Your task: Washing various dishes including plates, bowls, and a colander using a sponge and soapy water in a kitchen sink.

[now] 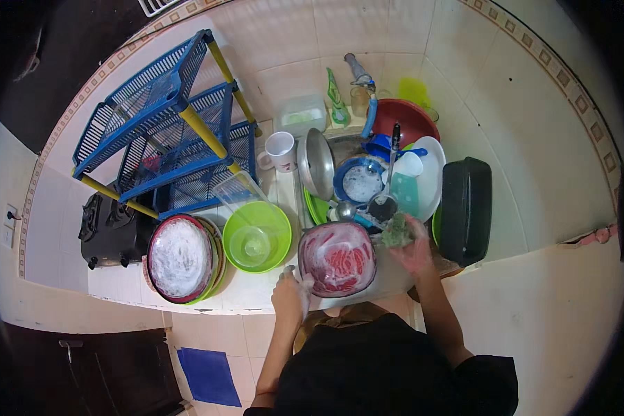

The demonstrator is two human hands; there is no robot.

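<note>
A square red dish with a dark rim (337, 260), smeared with white suds, is tilted over the front of the sink. My left hand (292, 294) grips its lower left edge. Held in my right hand (415, 249) is a green scouring pad (397, 231), just right of the dish and apart from it. Behind them the sink is piled with a blue bowl of foamy water (362, 180), a ladle (383, 205), a metal basin (317, 164) and a white oval dish (432, 177).
Left on the tiled counter are a stack of soapy plates (181, 260), a lime-green bowl (257, 236) and a white mug (281, 151). A blue rack (179, 135) and a stove (115, 229) stand behind. At right leans a black rectangular tub (465, 210). A tap (363, 78) overhangs the sink.
</note>
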